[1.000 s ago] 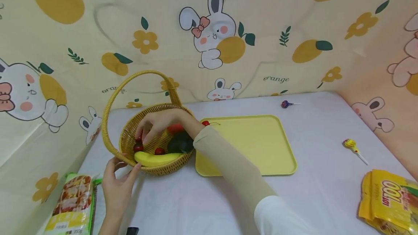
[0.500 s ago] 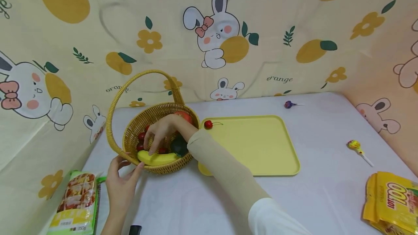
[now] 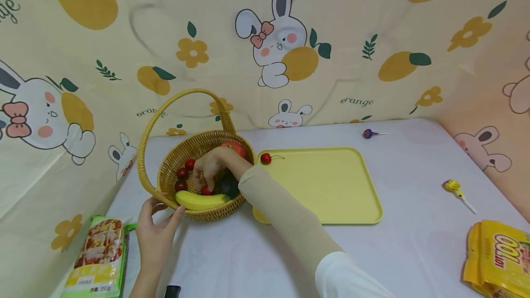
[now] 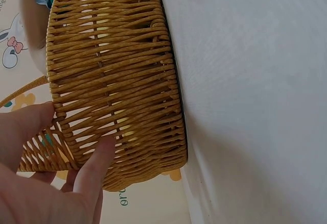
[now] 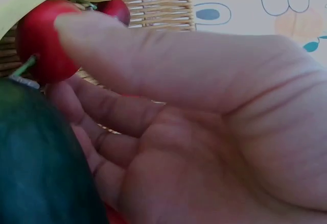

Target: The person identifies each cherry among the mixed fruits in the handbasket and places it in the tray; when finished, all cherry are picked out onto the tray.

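My left hand [image 3: 156, 238] grips the rim of a yellow wicker basket [image 3: 209, 215] near its handle; in the left wrist view the fingers lie against the weave [image 4: 117, 81]. My right hand [image 3: 212, 165] is inside the basket. Its thumb and finger pinch a red cherry [image 5: 43, 45] with a green stem, beside a banana [image 3: 203, 202] and a dark green rounded fruit or vegetable [image 5: 41, 152]. Several cherries [image 3: 181, 174] lie at the basket's left side. A larger red fruit [image 3: 236, 147] sits at the back, partly behind the right hand.
A yellow tray [image 3: 319, 187] stands right of the basket, with one stemmed cherry [image 3: 266, 158] at its back left corner. Two lollipops, a purple one [image 3: 367, 133] and a yellow one [image 3: 452, 186], lie farther right. Food packets flank the table: green [image 3: 97, 256], yellow [image 3: 498, 256].
My right hand has left the cherries at the basket's left side and moved right and down to another cherry by the banana. The left hand keeps its hold on the basket.
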{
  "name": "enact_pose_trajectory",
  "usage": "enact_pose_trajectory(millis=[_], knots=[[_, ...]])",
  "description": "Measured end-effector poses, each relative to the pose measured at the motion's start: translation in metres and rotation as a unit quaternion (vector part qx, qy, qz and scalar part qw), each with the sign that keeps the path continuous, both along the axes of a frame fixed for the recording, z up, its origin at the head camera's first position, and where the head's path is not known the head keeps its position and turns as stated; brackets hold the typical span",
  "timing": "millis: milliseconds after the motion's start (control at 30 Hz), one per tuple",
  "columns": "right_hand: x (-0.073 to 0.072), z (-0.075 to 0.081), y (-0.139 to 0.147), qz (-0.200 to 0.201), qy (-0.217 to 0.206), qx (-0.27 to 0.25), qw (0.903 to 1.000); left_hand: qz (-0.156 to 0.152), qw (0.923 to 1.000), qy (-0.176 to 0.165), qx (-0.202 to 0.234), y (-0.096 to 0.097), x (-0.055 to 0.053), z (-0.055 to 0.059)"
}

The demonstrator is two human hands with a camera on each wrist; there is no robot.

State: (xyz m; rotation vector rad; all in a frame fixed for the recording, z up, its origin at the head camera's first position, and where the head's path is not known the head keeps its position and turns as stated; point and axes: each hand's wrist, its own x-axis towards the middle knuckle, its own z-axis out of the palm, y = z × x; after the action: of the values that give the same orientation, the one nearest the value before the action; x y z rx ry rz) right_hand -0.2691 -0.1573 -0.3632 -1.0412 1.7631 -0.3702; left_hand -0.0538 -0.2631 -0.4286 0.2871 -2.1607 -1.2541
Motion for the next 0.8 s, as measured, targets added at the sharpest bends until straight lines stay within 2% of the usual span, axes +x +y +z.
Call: enact_pose_trajectory(millis=[100, 233, 300, 400, 500, 600, 667, 800], knots=[[-0.001, 0.0, -0.001, 0.013, 0.034, -0.023, 0.9991, 0.0, 1.0, -0.003, 0.003, 0.001, 0.0, 0.001], [-0.003, 0.005, 0.004, -0.009, 0.014, -0.108, 0.994, 0.0, 1.0, -0.002, 0.008, 0.001, 0.0, 0.001], [-0.007, 0.011, 0.013, -0.022, -0.008, -0.173, 0.9846, -0.002, 0.9999, 0.001, 0.011, 0.001, 0.0, 0.001], [-0.017, 0.019, 0.036, -0.031, -0.029, -0.267, 0.9626, -0.006, 0.9999, 0.002, 0.015, 0.001, -0.001, 0.0], [-0.03, 0.025, 0.073, -0.048, -0.036, -0.329, 0.9425, -0.008, 0.9998, -0.002, 0.016, 0.001, -0.001, 0.001], [-0.043, 0.022, 0.117, -0.08, -0.048, -0.346, 0.9337, -0.004, 0.9999, -0.007, 0.014, 0.001, 0.0, 0.003], [-0.05, 0.015, 0.15, -0.11, -0.041, -0.336, 0.9344, -0.001, 0.9999, -0.008, 0.013, 0.002, 0.0, 0.004], [-0.06, -0.01, 0.206, -0.18, -0.011, -0.301, 0.9364, 0.0, 0.9999, -0.006, 0.014, 0.003, 0.0, 0.003]])
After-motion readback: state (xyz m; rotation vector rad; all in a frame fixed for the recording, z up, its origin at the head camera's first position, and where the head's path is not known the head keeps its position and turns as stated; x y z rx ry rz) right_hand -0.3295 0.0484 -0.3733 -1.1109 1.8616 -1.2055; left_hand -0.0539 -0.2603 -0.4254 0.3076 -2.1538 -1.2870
